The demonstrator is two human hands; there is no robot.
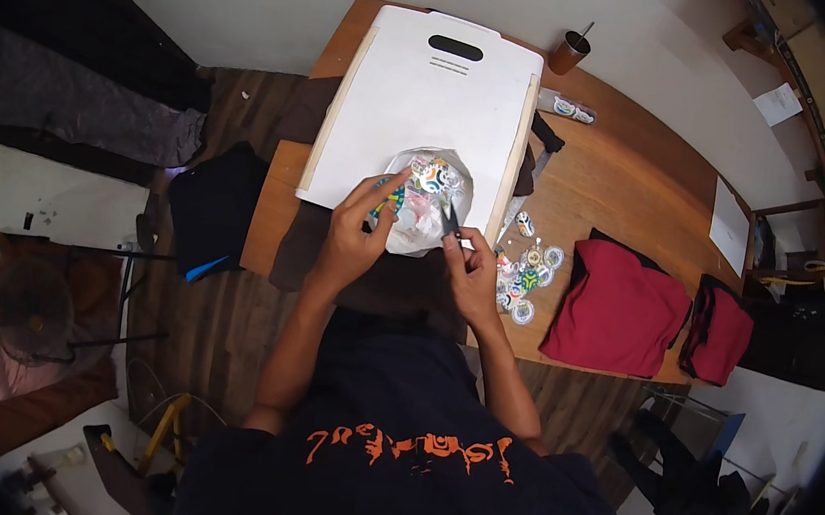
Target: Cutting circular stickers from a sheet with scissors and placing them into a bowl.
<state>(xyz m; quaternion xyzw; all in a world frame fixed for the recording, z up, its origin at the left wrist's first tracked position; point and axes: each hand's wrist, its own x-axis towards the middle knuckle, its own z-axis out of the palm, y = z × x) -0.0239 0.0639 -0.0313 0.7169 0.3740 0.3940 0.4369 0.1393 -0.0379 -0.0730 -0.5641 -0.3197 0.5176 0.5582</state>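
My left hand (356, 235) holds a round green-and-blue patterned cut-out (390, 201) between thumb and fingers, over the left rim of a white bag or bowl-like container (414, 246). Inside that container lie colourful cut-outs and clear scraps, one of them with an orange and blue pattern (434, 177). In my right hand (472, 275) is a small dark pointed tool (449, 220), perhaps thread snips or scissors; its tip points into the container, and my fingers partly hide it. The container rests at the near edge of a white board (435, 109) with a slot handle.
Several round stickers or cut-outs (529, 279) lie on the wooden table (616, 181) right of the board. Folded red cloths (626, 310) sit farther right. A brown cup (569, 54) stands at the back, near a clear packet (568, 106). Dark cloth (217, 211) hangs or lies at left.
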